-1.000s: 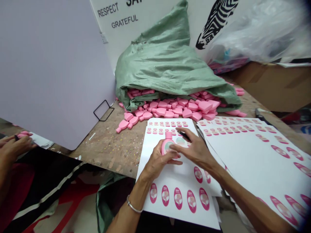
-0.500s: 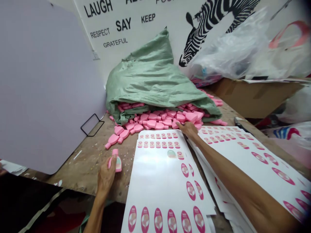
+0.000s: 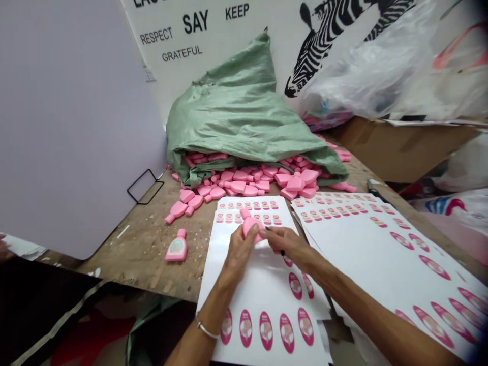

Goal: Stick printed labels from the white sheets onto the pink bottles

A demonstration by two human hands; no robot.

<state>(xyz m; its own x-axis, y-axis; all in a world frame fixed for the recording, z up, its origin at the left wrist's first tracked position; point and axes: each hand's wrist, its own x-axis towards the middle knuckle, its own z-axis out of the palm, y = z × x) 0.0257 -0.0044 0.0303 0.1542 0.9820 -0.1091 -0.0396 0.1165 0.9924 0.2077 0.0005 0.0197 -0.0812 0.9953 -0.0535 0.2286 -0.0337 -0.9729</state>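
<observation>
Over the near sticker sheet [image 3: 244, 284], my left hand [image 3: 239, 250] grips a pink bottle [image 3: 250, 226] with no label showing on its visible face. The fingers of my right hand [image 3: 284, 243] are closed at the bottle's right edge, with a small dark, thin object at them that I cannot clearly make out. A labelled pink bottle [image 3: 177, 247] lies on the wooden table [image 3: 152, 269] to the left. Round and oval pink stickers are on the sheet under my hands.
A green sack [image 3: 232, 122] spills many pink bottles [image 3: 238, 187] at the back. More sticker sheets [image 3: 354, 239] lie at the right, near a dark-handled tool [image 3: 375, 192]. A black wire stand [image 3: 145, 187] and large pale panel [image 3: 72, 122] are on the left. Another person's fingers show at the far left edge.
My left hand let go of the labelled bottle on the table and moved right. My right hand came back from the pile, and an unlabelled bottle is now between my hands.
</observation>
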